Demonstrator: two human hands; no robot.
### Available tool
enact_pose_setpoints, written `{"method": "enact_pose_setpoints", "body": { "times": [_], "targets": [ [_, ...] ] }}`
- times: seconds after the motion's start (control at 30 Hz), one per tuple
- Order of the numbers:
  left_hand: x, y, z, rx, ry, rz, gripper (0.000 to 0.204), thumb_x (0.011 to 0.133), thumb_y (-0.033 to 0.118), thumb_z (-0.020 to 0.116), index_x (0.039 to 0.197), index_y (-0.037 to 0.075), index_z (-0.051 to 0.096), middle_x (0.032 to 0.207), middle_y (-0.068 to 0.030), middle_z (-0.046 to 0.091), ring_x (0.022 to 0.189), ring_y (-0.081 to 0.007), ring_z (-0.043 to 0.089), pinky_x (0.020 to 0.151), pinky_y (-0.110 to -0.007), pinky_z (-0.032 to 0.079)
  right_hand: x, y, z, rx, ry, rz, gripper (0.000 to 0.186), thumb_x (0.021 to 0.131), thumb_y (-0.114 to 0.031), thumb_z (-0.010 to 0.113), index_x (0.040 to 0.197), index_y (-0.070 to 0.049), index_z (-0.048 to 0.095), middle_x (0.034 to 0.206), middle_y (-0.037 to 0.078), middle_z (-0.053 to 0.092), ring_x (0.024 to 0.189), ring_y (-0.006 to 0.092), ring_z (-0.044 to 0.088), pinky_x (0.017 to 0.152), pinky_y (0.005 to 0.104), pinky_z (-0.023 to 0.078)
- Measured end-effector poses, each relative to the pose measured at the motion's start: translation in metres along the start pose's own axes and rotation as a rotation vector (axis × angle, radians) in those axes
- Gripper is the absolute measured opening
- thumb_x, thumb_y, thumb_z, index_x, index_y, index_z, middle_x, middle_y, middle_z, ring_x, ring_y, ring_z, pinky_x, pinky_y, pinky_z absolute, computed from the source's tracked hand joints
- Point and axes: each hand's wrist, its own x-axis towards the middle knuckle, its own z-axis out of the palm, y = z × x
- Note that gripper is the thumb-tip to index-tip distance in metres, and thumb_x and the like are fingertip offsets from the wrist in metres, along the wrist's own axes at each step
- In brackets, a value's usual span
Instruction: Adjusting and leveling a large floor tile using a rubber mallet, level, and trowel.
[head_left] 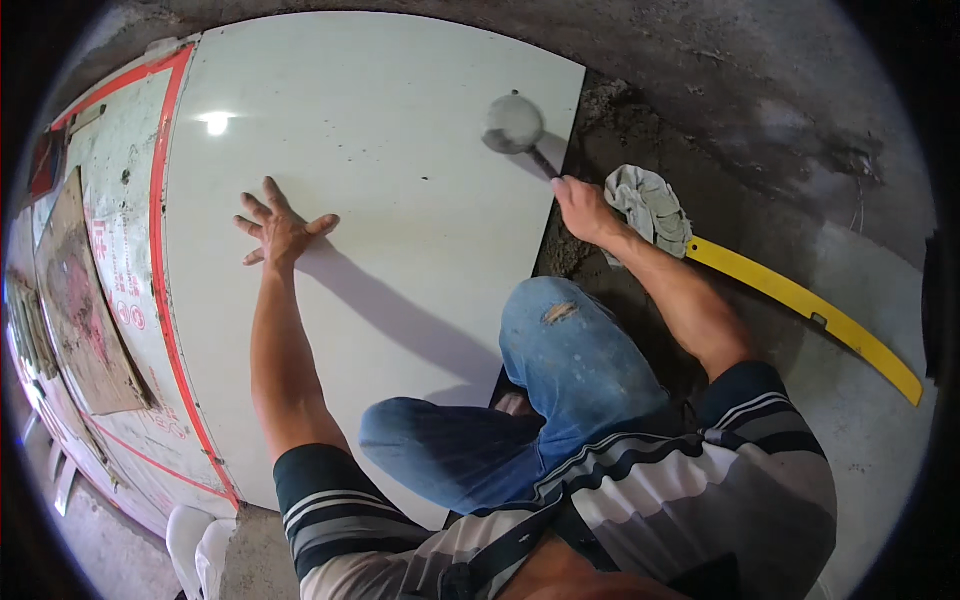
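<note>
The person sits or crouches at the lower edge of the view in a striped shirt [650, 490] with dark sleeves. Ahead of the shirt come the blue jeans [585, 370], legs bent, the right knee worn through in a small torn patch. The large pale slab [420, 270] lies just beyond and to the left of the knees, its near part partly covered by the left leg.

The two hands are well apart. The left hand [283, 235] is palm down over the left part of the slab, fingers spread and gripping nothing; how firmly it presses cannot be told. A long shadow stretches from it across the slab toward the knees. The right hand [587, 210] is closed around the dark handle of a mallet [513, 125], near the slab's right edge. The mallet's round, greyish head is over the slab's upper right part; whether it touches the surface is unclear.

Just beside the right wrist is a crumpled whitish cloth [650, 208], and from it a long yellow bar [810, 308] runs out to the right over the grey floor [860, 440]. At the left, red tape [158, 200] borders a printed pale sheet [125, 240], on which a stained brown board [88, 300] lies. Dark, crumbly mortar [605, 110] lines the slab's right edge, and farther off stands a rough grey wall [740, 60].
</note>
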Motion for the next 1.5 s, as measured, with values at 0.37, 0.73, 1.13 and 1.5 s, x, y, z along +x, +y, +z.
{"method": "enact_pose_setpoints", "body": {
  "times": [0.37,0.73,1.13,1.5],
  "targets": [
    [-0.145,0.087,0.069,0.041,-0.068,0.091,0.131,0.046,0.054,0.082,0.143,0.012,0.005,0.146,-0.0245,-0.009,0.131,-0.0500,-0.011,0.084,-0.080,0.010,-0.043,0.032,-0.019,0.050,0.026,-0.298,0.043,0.093,-0.035,0.037,0.080,0.002,0.053,0.077,0.027,0.057,0.077,0.0454,0.055,0.062,0.0501,0.043],
    [-0.156,0.092,0.075,-0.015,-0.099,0.065,0.130,0.046,0.051,0.083,0.143,0.013,0.006,0.146,-0.0241,-0.009,0.132,-0.0483,-0.012,0.085,-0.080,0.007,-0.072,0.048,-0.015,0.012,-0.084,-0.233,0.035,0.092,-0.029,0.042,0.077,0.001,0.050,0.072,0.026,0.056,0.073,0.0454,0.054,0.060,0.0508,0.042],
    [-0.140,0.075,0.091,0.071,-0.070,0.077,0.134,0.041,0.057,0.081,0.144,0.020,0.004,0.148,-0.0199,-0.010,0.132,-0.0469,-0.013,0.083,-0.081,0.010,-0.005,0.009,-0.012,0.097,0.038,-0.230,0.044,0.093,-0.035,0.037,0.078,0.002,0.055,0.078,0.028,0.057,0.079,0.0470,0.054,0.065,0.0513,0.043],
    [-0.123,0.077,0.045,-0.014,-0.182,0.088,0.134,0.040,0.054,0.083,0.144,0.024,0.004,0.148,-0.0172,-0.012,0.130,-0.0489,-0.018,0.084,-0.081,0.008,0.104,-0.081,0.000,-0.084,-0.017,-0.296,0.053,0.094,-0.038,0.030,0.083,0.005,0.058,0.087,0.028,0.059,0.088,0.0454,0.054,0.077,0.0490,0.043]
  ]
}}
